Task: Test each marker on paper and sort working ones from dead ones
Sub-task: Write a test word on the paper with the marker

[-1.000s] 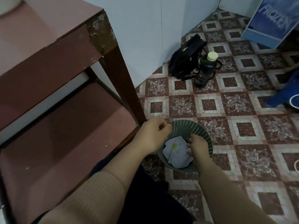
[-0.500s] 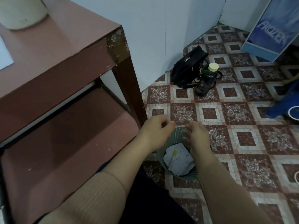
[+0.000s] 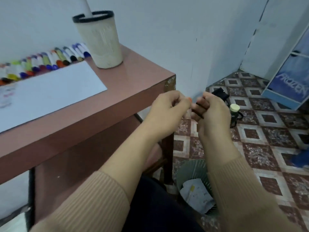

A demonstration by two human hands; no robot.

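While motion blur hides fine detail, both hands are up and close together, just off the right corner of the table (image 3: 133,91) and over the floor.

1. Left hand (image 3: 168,109): fingers curled, thumb and forefinger appear to pinch a small orange piece (image 3: 189,99). Cap or tip, cannot tell.
2. Right hand (image 3: 214,113): fingers curled round a thin dark marker (image 3: 199,110) lying across them. Whether it joins the orange piece cannot be told.
3. Untested stock: row of markers (image 3: 45,62) lies at the far left edge of the table against the wall, just beyond the paper (image 3: 50,91). Cup (image 3: 98,41) stands at the right end of the row.
4. Basket (image 3: 192,171) is on the floor, near right of the table leg, w/ crumpled paper scraps (image 3: 195,196) inside.

Handling, by judgement:
- Marker is prob. light, stiff plastic w/ a smooth round barrel, so it may roll or slip.
- Take the barrel at mid-length w/ one hand and the cap w/ the other, then pull straight along the axis. The cap is likely a press fit.
- Felt tip is the soft part, so light pressure on the sheet should do.
- Sheet is thin and floppy and may slide on the tabletop. Steady it w/ the free hand.
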